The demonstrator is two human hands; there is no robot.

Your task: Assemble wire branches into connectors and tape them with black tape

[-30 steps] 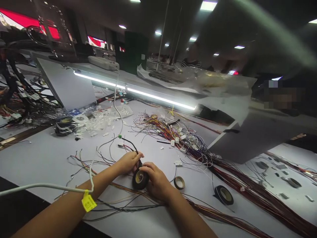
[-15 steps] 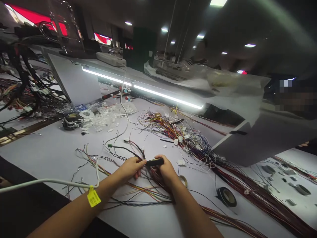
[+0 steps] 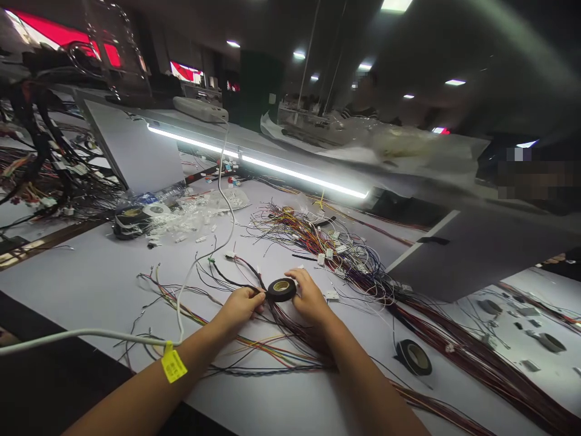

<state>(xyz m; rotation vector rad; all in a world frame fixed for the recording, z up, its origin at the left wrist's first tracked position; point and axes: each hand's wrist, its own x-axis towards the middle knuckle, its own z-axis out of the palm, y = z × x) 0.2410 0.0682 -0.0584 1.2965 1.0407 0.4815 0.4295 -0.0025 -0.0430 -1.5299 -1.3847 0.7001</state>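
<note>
My left hand (image 3: pixel 244 306) is closed, pinching a bundle of thin wires (image 3: pixel 290 324) near where its branches part. A roll of black tape (image 3: pixel 276 296) sits right beside those fingertips, its pale core facing up toward me. My right hand (image 3: pixel 310 297) holds the roll at its right side, fingers curved about the rim. Beyond the hands, a black-wrapped branch (image 3: pixel 223 275) and a shorter one ending in a small white connector (image 3: pixel 231 255) reach away from the bundle. Loose coloured wires (image 3: pixel 267 351) spread beneath my wrists. Whether tape joins roll and wires I cannot tell.
A second black tape roll (image 3: pixel 414 357) lies at right, near a long wire bundle (image 3: pixel 454 339). A heap of coloured wires (image 3: pixel 313 239) is at the back. Bagged connectors (image 3: pixel 181 221) lie left. A white cable (image 3: pixel 82 333) with a yellow tag (image 3: pixel 173 362) crosses my left forearm.
The tape roll has turned from edge-on to showing its core. My right hand's fingers have opened out around it, while my left hand keeps its pinch on the wires.
</note>
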